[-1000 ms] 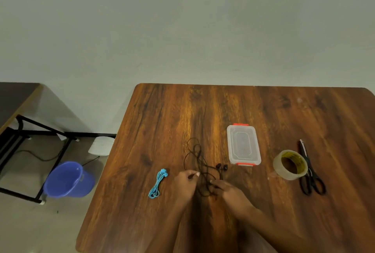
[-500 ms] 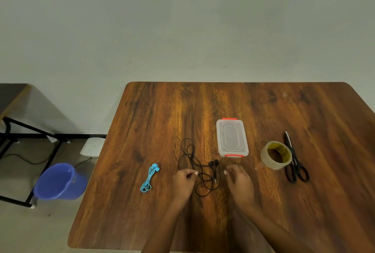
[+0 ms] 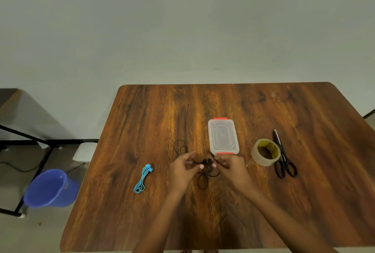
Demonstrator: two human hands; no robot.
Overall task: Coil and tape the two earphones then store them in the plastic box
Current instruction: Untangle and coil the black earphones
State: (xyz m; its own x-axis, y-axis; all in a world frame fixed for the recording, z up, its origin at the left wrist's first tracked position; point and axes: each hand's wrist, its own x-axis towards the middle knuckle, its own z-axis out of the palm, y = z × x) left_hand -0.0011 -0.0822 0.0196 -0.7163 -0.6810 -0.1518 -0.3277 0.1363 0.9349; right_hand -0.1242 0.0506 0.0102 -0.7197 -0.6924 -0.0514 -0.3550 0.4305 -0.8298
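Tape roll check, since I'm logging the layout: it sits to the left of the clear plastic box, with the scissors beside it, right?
Not quite. The head view shows the tape roll to the right of the clear plastic box, not the left. The scissors do lie beside it, on its right.

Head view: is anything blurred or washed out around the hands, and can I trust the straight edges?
Head view: left hand and right hand are motion-smeared, so the black earphone cable between them is hard to trace; a warm glare streak runs along the table beside the plastic box; wide-angle bowing curves the table edges; tape roll stays sharp.
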